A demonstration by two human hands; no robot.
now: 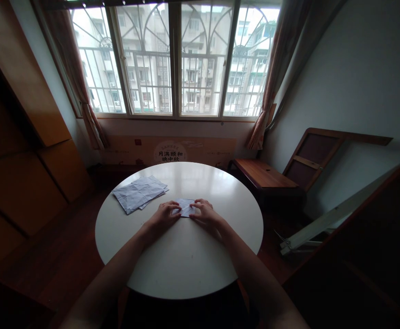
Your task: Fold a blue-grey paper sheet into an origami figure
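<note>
Head view: folded paper (186, 208) on bench (182, 269), midway between left hand (168, 210), gripping left edge, and right hand (203, 211), gripping right edge.

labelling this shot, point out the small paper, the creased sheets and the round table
Small paper (186, 209), head view, middle
Creased sheets (139, 193), head view, top sheet's middle
Round table (181, 251), head view, bare tabletop

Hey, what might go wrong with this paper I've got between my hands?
The small paper sits between the left hand and right hand; uneven pressure might skew it. The creased sheets overlap unevenly on the white table nearby; a sideways sweep of the left hand could shift them.
</note>
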